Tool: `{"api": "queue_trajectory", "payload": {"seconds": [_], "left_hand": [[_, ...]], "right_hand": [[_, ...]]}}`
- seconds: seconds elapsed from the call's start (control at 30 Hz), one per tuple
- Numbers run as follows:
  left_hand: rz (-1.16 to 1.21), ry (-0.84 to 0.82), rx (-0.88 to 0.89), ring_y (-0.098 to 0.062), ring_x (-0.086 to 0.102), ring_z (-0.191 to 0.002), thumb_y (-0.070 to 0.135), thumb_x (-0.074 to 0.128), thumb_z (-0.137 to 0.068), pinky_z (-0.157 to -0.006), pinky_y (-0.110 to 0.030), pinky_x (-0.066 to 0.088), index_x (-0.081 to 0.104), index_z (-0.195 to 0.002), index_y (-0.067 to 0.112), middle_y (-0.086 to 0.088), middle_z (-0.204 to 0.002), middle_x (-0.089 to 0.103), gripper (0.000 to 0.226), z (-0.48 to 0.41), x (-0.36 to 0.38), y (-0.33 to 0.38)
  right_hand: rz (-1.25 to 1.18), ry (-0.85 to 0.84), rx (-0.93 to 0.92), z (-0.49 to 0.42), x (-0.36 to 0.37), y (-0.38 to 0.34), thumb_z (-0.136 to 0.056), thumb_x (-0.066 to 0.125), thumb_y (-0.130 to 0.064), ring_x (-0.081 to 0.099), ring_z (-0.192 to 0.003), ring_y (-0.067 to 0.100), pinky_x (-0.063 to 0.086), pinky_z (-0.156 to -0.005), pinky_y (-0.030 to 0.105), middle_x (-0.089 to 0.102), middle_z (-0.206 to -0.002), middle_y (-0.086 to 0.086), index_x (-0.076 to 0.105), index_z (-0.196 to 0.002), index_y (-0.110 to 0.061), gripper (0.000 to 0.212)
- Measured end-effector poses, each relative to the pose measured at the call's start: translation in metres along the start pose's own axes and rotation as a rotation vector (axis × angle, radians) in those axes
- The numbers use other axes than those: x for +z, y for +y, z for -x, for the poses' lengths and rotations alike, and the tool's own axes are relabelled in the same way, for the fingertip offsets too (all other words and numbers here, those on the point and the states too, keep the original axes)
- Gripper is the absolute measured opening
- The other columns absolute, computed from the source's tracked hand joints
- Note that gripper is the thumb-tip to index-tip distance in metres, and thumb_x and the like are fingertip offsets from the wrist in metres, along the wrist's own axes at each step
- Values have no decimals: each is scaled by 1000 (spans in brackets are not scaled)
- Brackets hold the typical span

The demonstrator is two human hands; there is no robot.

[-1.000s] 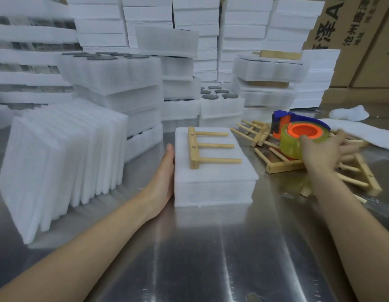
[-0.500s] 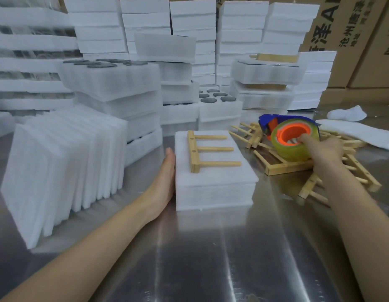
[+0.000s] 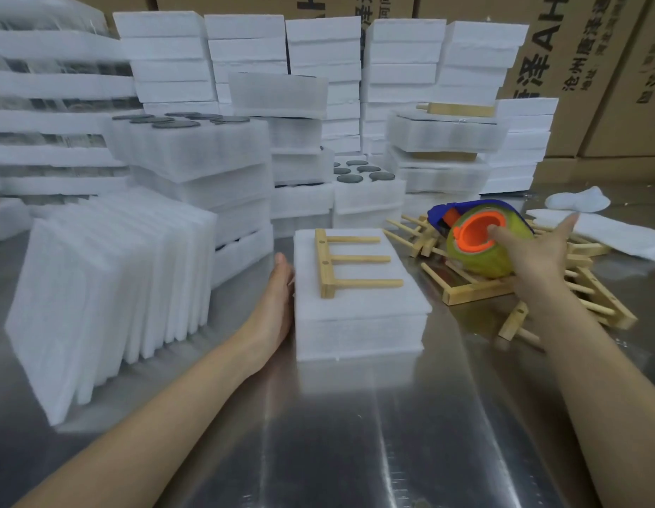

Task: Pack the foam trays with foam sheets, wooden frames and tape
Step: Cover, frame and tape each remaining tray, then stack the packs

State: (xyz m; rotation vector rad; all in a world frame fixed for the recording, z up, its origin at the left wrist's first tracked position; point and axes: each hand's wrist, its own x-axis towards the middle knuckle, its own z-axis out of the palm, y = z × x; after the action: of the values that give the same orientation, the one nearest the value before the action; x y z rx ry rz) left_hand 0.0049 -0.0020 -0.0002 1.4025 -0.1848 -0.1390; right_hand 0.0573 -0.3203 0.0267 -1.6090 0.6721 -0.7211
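Observation:
A white foam tray (image 3: pixel 359 317) covered with a foam sheet lies on the steel table, and a wooden frame (image 3: pixel 340 262) with three pegs rests on top. My left hand (image 3: pixel 278 298) lies flat against the tray's left side. My right hand (image 3: pixel 531 254) grips the tape dispenser (image 3: pixel 476 236), a blue holder with an orange core and a yellowish roll, one finger hooked into the core. The dispenser is tilted up over a pile of wooden frames (image 3: pixel 509 284).
A row of upright foam sheets (image 3: pixel 109 287) stands at the left. Stacks of foam trays (image 3: pixel 194 159) fill the back, with cardboard boxes (image 3: pixel 589 67) behind them. Loose foam sheets (image 3: pixel 604 232) lie at the far right. Bare steel table (image 3: pixel 355 434) stretches in front.
My right hand has lifted and tilted the tape dispenser so its orange core faces left, off the frame pile. The left hand and the tray have stayed in place.

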Motion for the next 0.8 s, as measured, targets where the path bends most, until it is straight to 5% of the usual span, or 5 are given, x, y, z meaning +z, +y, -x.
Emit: {"api": "queue_trajectory", "payload": {"seconds": [0.17, 0.33, 0.43, 0.53, 0.8], "left_hand": [[92, 158, 39, -16, 26, -144, 44, 18, -103, -121, -33, 16, 29, -148, 6, -8, -157, 25, 60, -8, -5, 12], [249, 231, 241, -17, 50, -124, 25, 33, -103, -95, -23, 45, 48, -130, 11, -6, -127, 57, 34, -8, -13, 22], [247, 202, 356, -13, 65, -94, 17, 38, -101, -69, -17, 50, 60, -108, 11, 0, -96, 69, 24, -3, -13, 35], [193, 128, 437, -14, 67, -69, 24, 41, -100, -51, -18, 45, 63, -87, 4, -3, -79, 71, 32, 10, -8, 46], [113, -123, 181, -15, 60, -51, 69, 35, -72, -34, -16, 26, 67, -82, 3, -10, -78, 71, 74, 30, 6, 57]], "right_hand": [[-501, -212, 194, 11, -11, -16, -72, 84, -28, 61, -110, 20, 58, -71, 38, 45, -146, 6, 19, -152, -25, 103], [-1063, -605, 207, 33, -6, -35, -90, 65, -29, 66, -109, 26, 57, -81, 42, 63, -126, 14, 51, -129, -10, 45], [-1002, -830, -13, 48, -5, -48, -96, 52, -35, 57, -120, 22, 49, -97, 37, 58, -132, 10, 44, -139, -8, 51], [-805, -924, -174, 63, -1, -52, -79, 68, -23, 55, -79, 8, 52, -74, 22, 62, -99, 0, 43, -133, -10, 61], [-722, -1073, -250, 76, 8, -43, -54, 80, -21, 62, -84, 8, 54, -81, 27, 67, -94, -5, 35, -141, -13, 98]]}}
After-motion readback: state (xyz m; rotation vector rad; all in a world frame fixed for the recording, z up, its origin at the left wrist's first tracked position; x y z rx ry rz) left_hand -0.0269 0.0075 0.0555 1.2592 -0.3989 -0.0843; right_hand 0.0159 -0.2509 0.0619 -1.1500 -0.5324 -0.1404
